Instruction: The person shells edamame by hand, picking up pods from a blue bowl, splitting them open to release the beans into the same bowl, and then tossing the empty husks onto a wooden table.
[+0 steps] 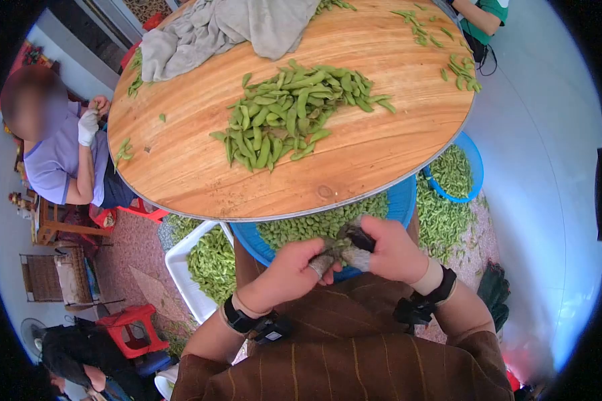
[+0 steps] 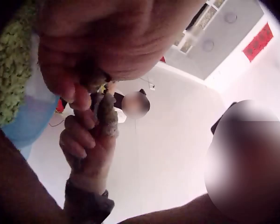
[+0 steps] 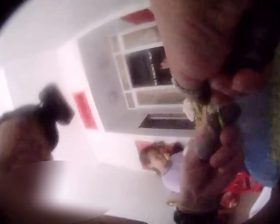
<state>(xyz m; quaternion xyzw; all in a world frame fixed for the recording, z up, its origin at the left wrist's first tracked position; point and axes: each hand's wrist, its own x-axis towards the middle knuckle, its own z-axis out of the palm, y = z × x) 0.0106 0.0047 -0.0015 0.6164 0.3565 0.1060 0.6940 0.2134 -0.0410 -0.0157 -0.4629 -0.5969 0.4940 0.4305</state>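
Note:
My left hand [image 1: 289, 269] and right hand [image 1: 396, 250] meet above the near side of a blue basin [image 1: 244, 237] of shelled green beans [image 1: 314, 224]. Between their fingertips both pinch a small green soybean pod [image 1: 336, 251], mostly hidden by the fingers. Grey and dark wraps cover some fingertips. In the left wrist view the right hand [image 2: 91, 144] comes up from below to the left hand's curled fingers. The right wrist view has the left hand [image 3: 210, 163] under the right, fingertips close together. A heap of pods [image 1: 281, 113] lies on the round wooden table [image 1: 381, 154] ahead.
A grey cloth [image 1: 227, 33] covers the table's far part. A white tray [image 1: 180, 260] of pods stands left of the basin, a blue basket [image 1: 478, 167] and spilled pods right. Another person [image 1: 60, 147] sits at left, near a red stool [image 1: 134, 327].

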